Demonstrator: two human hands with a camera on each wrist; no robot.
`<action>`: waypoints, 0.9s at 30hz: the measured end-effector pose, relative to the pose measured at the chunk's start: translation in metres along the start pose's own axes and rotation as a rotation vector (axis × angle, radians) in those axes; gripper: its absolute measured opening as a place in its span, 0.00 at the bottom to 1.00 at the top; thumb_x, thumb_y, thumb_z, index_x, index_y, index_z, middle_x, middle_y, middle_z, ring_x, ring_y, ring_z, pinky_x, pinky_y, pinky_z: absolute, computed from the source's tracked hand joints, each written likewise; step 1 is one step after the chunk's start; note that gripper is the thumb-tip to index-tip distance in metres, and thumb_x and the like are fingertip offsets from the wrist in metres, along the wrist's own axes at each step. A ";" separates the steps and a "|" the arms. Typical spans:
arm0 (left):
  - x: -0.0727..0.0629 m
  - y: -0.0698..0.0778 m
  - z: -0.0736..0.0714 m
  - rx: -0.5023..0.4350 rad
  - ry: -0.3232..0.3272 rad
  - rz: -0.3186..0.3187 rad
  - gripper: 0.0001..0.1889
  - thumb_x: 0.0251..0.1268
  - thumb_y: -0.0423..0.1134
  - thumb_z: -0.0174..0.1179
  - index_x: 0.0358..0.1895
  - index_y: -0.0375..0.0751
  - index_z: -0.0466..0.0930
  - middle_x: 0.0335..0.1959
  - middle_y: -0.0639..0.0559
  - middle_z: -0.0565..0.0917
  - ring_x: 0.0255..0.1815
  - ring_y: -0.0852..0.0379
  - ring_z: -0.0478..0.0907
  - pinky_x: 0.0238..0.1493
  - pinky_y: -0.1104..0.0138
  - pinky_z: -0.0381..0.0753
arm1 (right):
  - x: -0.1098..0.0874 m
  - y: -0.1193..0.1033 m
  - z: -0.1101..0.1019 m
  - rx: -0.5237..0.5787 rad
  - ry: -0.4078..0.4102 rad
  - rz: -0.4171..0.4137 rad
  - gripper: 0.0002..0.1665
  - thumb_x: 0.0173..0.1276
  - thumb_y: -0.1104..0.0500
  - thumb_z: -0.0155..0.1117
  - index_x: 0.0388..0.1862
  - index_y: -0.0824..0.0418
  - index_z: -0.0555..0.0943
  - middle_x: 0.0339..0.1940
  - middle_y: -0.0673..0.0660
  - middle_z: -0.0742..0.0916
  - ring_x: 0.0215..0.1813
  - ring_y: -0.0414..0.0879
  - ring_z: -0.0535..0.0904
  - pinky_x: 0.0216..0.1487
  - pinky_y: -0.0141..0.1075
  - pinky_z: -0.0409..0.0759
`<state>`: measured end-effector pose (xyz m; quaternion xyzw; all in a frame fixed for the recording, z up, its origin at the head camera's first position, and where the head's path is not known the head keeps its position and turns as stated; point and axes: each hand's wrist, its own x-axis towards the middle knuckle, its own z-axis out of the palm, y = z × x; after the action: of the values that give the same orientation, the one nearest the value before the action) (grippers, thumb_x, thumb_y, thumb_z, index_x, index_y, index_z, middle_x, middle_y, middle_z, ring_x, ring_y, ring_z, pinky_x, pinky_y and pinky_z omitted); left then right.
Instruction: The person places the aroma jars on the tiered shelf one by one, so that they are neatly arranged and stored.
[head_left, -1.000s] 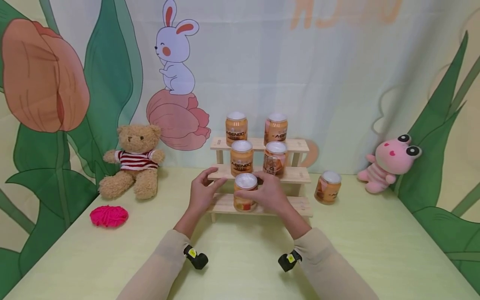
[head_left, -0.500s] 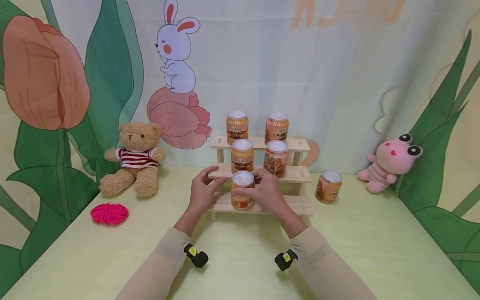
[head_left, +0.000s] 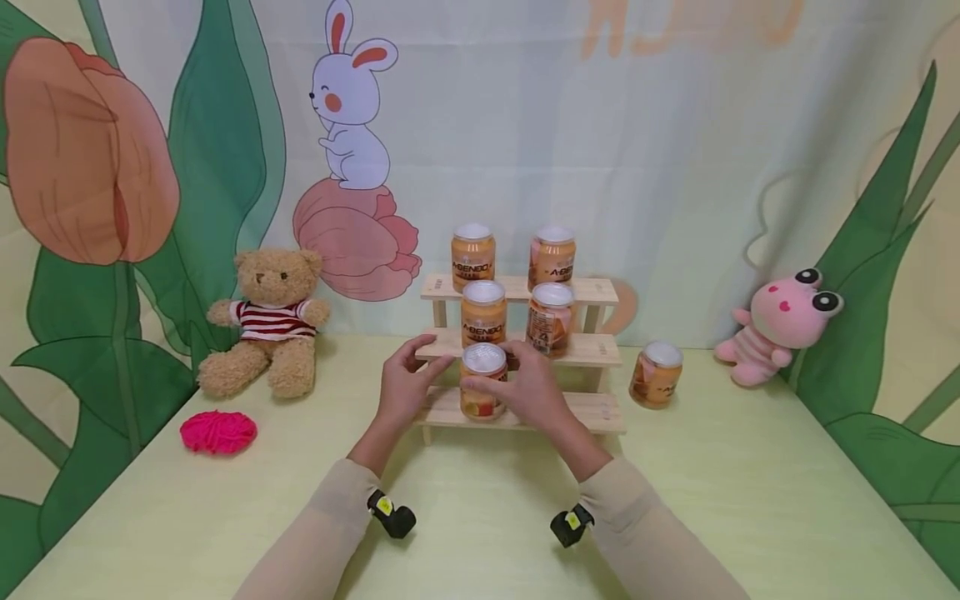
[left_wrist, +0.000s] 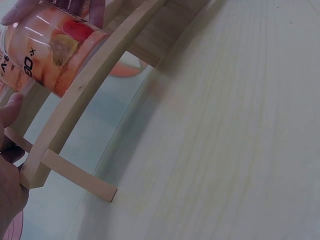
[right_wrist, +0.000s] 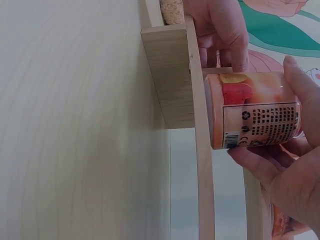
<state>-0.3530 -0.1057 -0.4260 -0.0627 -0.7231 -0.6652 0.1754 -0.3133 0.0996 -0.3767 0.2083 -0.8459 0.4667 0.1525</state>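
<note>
A clear-sided jar (head_left: pixel 482 398) with a silvery lid and orange fruit label stands upright at the front of the three-tier wooden rack (head_left: pixel 558 410), on its lowest step. My right hand (head_left: pixel 534 385) grips this jar, thumb at the near side and fingers round the right and far sides; the right wrist view shows the hand (right_wrist: pixel 300 175) on both sides of its label. At the rack's left end, my left hand (head_left: pixel 405 387) holds the middle step's end, fingers curled behind and thumb in front. Part of the left hand (left_wrist: pixel 10 185) shows beside the lowest step's end.
Two similar jars stand on the middle step, including the left one (head_left: pixel 483 312), and two on the top step, including the right one (head_left: pixel 552 260). Another jar (head_left: pixel 656 377) is on the table right of the rack. A teddy bear (head_left: pixel 273 325), pink yarn (head_left: pixel 218 432) and a frog toy (head_left: pixel 780 325) lie around.
The right hand has slid the front jar slightly left along the lowest step. My left hand keeps its place at the rack's left end.
</note>
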 end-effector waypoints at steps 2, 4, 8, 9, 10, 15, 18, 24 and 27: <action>-0.001 -0.001 0.000 0.001 0.003 0.001 0.26 0.60 0.43 0.73 0.61 0.43 0.80 0.51 0.43 0.85 0.54 0.49 0.81 0.55 0.61 0.79 | -0.001 0.000 0.000 0.027 -0.011 0.015 0.37 0.52 0.43 0.82 0.55 0.62 0.80 0.45 0.52 0.85 0.45 0.45 0.81 0.43 0.40 0.81; -0.001 -0.001 0.000 -0.005 -0.002 0.002 0.26 0.60 0.43 0.73 0.61 0.42 0.80 0.51 0.43 0.85 0.53 0.50 0.81 0.54 0.63 0.79 | -0.003 0.000 -0.002 0.056 -0.015 0.035 0.40 0.53 0.42 0.81 0.58 0.60 0.78 0.47 0.52 0.85 0.47 0.45 0.80 0.45 0.41 0.81; -0.001 0.000 0.000 -0.011 -0.017 -0.001 0.27 0.61 0.43 0.72 0.63 0.42 0.79 0.52 0.43 0.85 0.53 0.48 0.81 0.50 0.68 0.79 | -0.008 -0.001 -0.009 0.083 -0.011 0.077 0.45 0.53 0.40 0.80 0.62 0.62 0.75 0.49 0.54 0.84 0.50 0.49 0.81 0.49 0.44 0.81; -0.001 0.000 0.000 -0.013 -0.019 -0.002 0.27 0.61 0.43 0.72 0.63 0.42 0.78 0.52 0.43 0.85 0.53 0.48 0.81 0.50 0.68 0.79 | -0.009 -0.002 -0.012 0.079 -0.009 0.083 0.46 0.53 0.39 0.80 0.63 0.63 0.74 0.50 0.55 0.83 0.51 0.50 0.81 0.49 0.45 0.81; -0.001 0.000 0.000 -0.012 -0.017 -0.003 0.27 0.61 0.43 0.72 0.63 0.42 0.78 0.52 0.43 0.85 0.54 0.48 0.81 0.50 0.69 0.79 | -0.011 -0.003 -0.015 0.069 -0.007 0.083 0.47 0.53 0.39 0.80 0.63 0.64 0.74 0.50 0.57 0.83 0.51 0.52 0.81 0.49 0.46 0.81; 0.000 0.002 0.000 -0.029 -0.009 -0.012 0.26 0.60 0.41 0.72 0.62 0.42 0.79 0.53 0.43 0.84 0.54 0.49 0.81 0.50 0.67 0.80 | -0.019 -0.008 -0.034 0.015 0.024 0.068 0.43 0.57 0.41 0.78 0.62 0.68 0.76 0.51 0.63 0.84 0.52 0.56 0.81 0.51 0.50 0.81; 0.000 0.003 -0.001 -0.021 -0.012 -0.019 0.26 0.61 0.42 0.72 0.63 0.42 0.78 0.54 0.43 0.84 0.54 0.49 0.80 0.51 0.67 0.79 | -0.023 -0.012 -0.050 -0.010 0.029 0.049 0.34 0.61 0.44 0.76 0.56 0.66 0.80 0.49 0.62 0.86 0.50 0.54 0.83 0.50 0.50 0.81; -0.002 0.003 0.000 -0.019 -0.007 -0.029 0.26 0.61 0.43 0.72 0.62 0.43 0.79 0.54 0.44 0.84 0.54 0.51 0.80 0.52 0.66 0.79 | -0.025 -0.018 -0.086 -0.061 -0.005 0.020 0.24 0.65 0.48 0.73 0.49 0.66 0.84 0.43 0.57 0.87 0.44 0.50 0.83 0.41 0.43 0.81; -0.002 0.003 0.001 -0.016 -0.012 -0.026 0.27 0.61 0.43 0.72 0.63 0.43 0.78 0.54 0.44 0.84 0.54 0.50 0.80 0.53 0.65 0.79 | -0.025 -0.018 -0.100 -0.082 0.001 0.013 0.22 0.66 0.49 0.73 0.48 0.66 0.84 0.41 0.57 0.87 0.42 0.50 0.82 0.39 0.41 0.80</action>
<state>-0.3502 -0.1044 -0.4242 -0.0588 -0.7194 -0.6728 0.1620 -0.2762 0.1823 -0.3234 0.1961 -0.8656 0.4328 0.1581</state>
